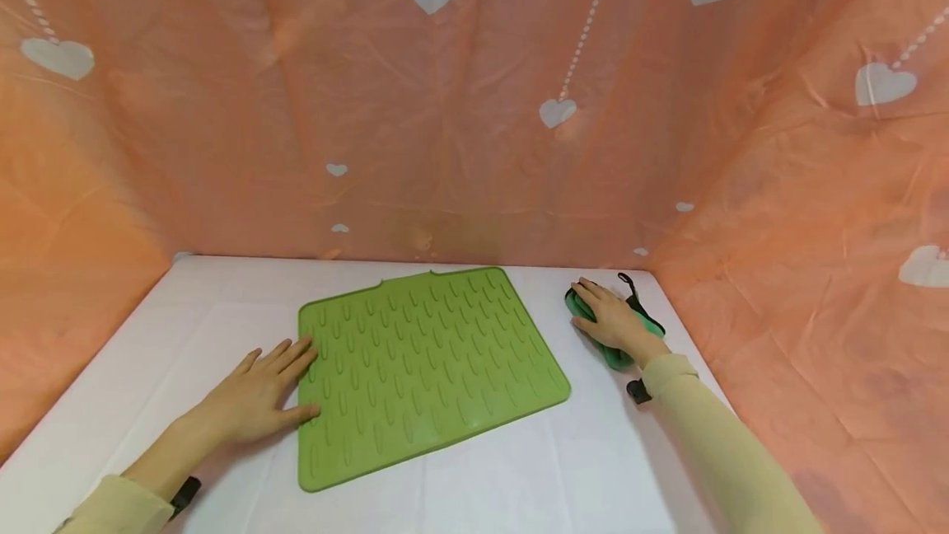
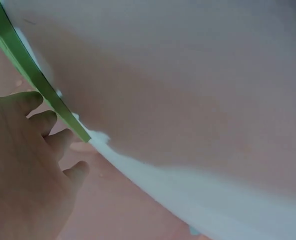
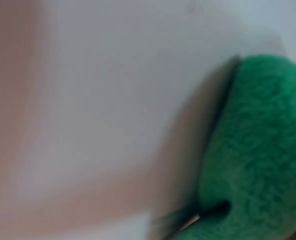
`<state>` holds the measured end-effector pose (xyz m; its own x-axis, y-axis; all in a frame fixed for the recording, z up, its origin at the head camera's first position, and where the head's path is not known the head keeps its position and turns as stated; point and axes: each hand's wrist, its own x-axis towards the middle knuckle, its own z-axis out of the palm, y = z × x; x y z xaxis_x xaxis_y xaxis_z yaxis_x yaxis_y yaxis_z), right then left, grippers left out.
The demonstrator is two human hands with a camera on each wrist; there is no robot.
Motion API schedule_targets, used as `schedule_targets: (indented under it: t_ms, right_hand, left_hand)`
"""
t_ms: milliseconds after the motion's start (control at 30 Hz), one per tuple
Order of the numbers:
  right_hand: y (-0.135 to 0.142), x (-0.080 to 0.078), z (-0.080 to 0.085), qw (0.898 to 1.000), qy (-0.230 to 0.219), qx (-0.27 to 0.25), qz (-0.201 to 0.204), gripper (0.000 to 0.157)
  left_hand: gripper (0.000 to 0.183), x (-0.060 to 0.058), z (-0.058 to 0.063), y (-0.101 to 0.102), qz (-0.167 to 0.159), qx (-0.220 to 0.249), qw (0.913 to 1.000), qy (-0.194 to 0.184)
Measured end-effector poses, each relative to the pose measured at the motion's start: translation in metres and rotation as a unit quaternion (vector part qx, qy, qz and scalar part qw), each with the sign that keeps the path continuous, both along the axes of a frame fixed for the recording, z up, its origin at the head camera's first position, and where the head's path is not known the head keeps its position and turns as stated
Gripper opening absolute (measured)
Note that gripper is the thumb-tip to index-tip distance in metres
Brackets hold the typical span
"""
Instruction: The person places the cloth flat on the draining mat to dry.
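A green rectangular silicone mat (image 1: 423, 361) with raised oval ridges lies slightly turned on the white table. My left hand (image 1: 252, 398) touches its left edge, fingers spread and fairly straight. In the left wrist view, the fingertips of that hand (image 2: 33, 155) meet the mat's green edge (image 2: 48, 95). To the right of the mat, my right hand (image 1: 611, 320) rests flat on a folded green plush cloth (image 1: 615, 357) with dark trim and a black loop. The right wrist view shows the fuzzy cloth (image 3: 262, 145), while that hand is out of sight there.
White cloth covers the table (image 1: 489, 476). An orange-pink curtain (image 1: 445, 130) with white hearts rises behind it and along both sides. A black wrist strap piece shows under each sleeve. Bare table lies between the mat and the green cloth.
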<state>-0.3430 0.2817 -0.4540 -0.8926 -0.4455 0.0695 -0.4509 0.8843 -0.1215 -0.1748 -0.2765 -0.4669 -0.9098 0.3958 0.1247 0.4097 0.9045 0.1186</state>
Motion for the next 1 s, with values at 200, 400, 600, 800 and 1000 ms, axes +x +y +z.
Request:
schedule_targets:
  t_ms: [200,400,600,800,1000]
  right_hand:
    - [0.005,0.001,-0.009,0.999,0.000,-0.041,0.016,0.063]
    - [0.008,-0.004,-0.015,0.998,0.011,-0.054,0.030,0.052]
    - [0.009,-0.008,-0.014,0.995,0.032,-0.089,0.039,0.041]
    - [0.014,-0.008,-0.013,0.987,0.057,-0.136,0.061,0.039]
    - [0.014,-0.006,0.001,0.983,0.045,-0.177,0.033,0.040]
  left_hand:
    - [0.090,0.001,-0.003,-0.001,0.000,0.010,0.9999,-0.012]
    - [0.091,0.001,-0.005,0.000,0.008,0.014,0.9994,-0.031]
    - [0.089,0.001,0.002,0.002,0.009,0.023,0.9994,-0.026]
    - [0.091,0.000,0.004,0.003,0.011,0.007,0.9988,-0.048]
    - [0.089,-0.001,0.002,0.001,0.009,0.017,0.9994,-0.028]
